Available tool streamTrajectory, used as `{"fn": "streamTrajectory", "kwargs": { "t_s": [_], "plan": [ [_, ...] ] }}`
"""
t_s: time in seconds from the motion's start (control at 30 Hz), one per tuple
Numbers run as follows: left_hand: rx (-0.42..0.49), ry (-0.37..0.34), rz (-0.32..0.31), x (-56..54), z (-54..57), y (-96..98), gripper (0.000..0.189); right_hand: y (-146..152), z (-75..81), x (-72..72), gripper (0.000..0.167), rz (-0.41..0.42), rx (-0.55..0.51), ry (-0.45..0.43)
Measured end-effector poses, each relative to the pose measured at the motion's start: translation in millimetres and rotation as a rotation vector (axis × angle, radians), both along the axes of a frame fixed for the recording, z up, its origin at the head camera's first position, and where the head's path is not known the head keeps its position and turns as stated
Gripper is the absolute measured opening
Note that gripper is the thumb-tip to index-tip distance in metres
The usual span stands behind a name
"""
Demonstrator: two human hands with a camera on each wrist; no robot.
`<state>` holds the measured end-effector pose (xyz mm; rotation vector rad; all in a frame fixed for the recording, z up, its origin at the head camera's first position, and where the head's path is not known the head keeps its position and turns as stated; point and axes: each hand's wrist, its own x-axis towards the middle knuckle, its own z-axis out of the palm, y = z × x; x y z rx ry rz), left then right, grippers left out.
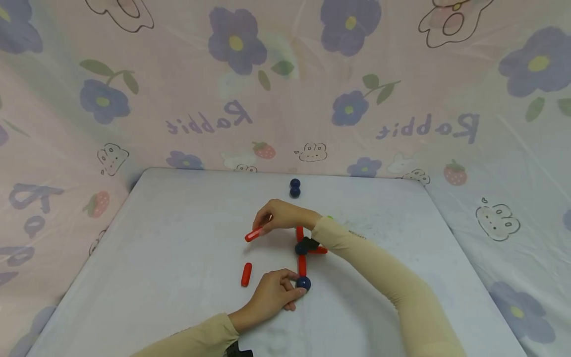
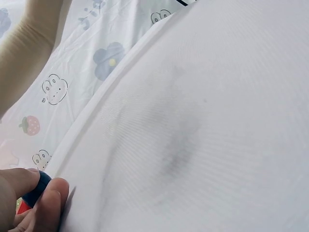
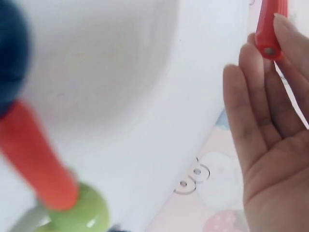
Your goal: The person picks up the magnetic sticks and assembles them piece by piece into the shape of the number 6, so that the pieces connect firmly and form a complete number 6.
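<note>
My left hand [image 1: 273, 292] pinches a dark blue ball [image 1: 303, 283] at the near end of a joined piece on the table. From that ball a red rod [image 1: 302, 266] runs to a second blue ball [image 1: 301, 248], where two more red rods meet, partly behind my right wrist. My right hand [image 1: 283, 214] holds a loose red rod [image 1: 253, 234] between thumb and fingers, left of the piece and above the table. In the right wrist view the held rod [image 3: 268, 29] shows a small grey dot on its end. A green ball [image 3: 84, 210] touches another rod's end there.
Another red rod [image 1: 246, 274] lies on the white table [image 1: 178, 248], left of my left hand. Two blue balls [image 1: 295, 188] sit together toward the back. A patterned cloth [image 1: 285, 99] with flowers and rabbits surrounds the table's back and sides.
</note>
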<state>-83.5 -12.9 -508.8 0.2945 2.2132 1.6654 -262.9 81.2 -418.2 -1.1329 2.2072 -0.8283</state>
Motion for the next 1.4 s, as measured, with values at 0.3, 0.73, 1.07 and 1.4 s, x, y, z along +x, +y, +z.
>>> {"fn": "streamTrajectory", "kwargs": {
  "t_s": [0.3, 0.73, 1.07, 1.4],
  "plan": [
    [0.006, -0.006, -0.003, 3.6, 0.1, 1.5, 0.039, 65, -6.4, 26.1, 0.021, -0.209, -0.062, -0.01],
    [-0.003, 0.013, -0.005, 4.0, 1.2, 0.8, 0.04, 146, -28.6, 96.5, 0.021, -0.451, -0.131, 0.0],
    [-0.008, 0.005, 0.001, 3.9, 4.3, 1.8, 0.039, 168, -48.8, 133.0, 0.021, -0.522, -0.134, -0.046],
    [0.0, -0.01, 0.0, 3.1, 5.9, 1.4, 0.038, 169, -56.6, 146.4, 0.02, -0.495, -0.158, -0.013]
  ]
}}
